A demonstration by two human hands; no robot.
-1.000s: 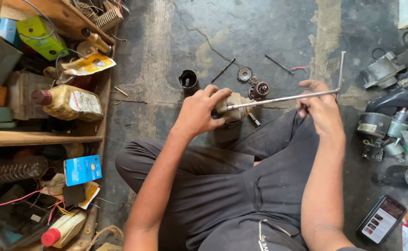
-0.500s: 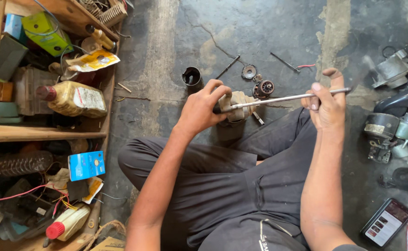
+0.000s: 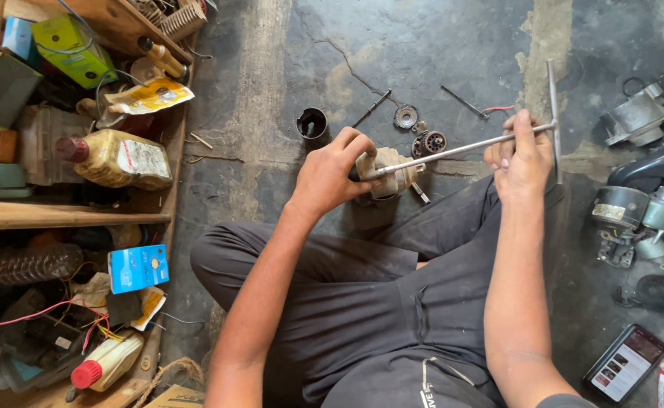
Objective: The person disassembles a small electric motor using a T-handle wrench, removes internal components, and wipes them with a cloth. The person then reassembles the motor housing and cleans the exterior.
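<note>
Left hand (image 3: 337, 172) fingers curl around a beige, possibly motor, housing (image 3: 389, 172). Right hand (image 3: 522, 160) fingers wrap a T-handle wrench (image 3: 464, 147)

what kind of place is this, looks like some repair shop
Most likely a small repair workshop for motors or engine parts. The person sits on a stained concrete floor, turning a long T-handle wrench into a metal part. Oil bottles crowd the wooden shelves, and dismantled motors lie on the right.

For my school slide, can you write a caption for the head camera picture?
Seated on the floor, left hand steadies a small metal part while right hand grips a long T-handled wrench.
</note>
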